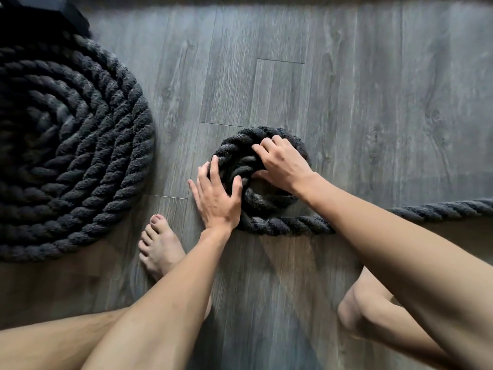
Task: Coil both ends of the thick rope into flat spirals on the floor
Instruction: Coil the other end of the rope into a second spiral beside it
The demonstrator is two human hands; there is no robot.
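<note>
Two spirals of thick black rope lie on the floor. The large spiral (pixel 66 150) fills the left of the frame, cut off by the left edge, with a dark object (pixel 45 12) in the upper left corner. A strip of bare planks separates it from the small spiral (pixel 253 204) at centre, and a bare foot (pixel 160 247) stands low in that strip. The left hand (pixel 216 196), fingers spread and nearly straight, presses the small spiral's left rim. The right hand (pixel 282 164) curls its fingers over the upper turns, thumb tucked toward the centre. The rope tail (pixel 440 209) runs off the right edge. Grey wood-grain floor (pixel 373 89) lies open above and to the right.
</note>
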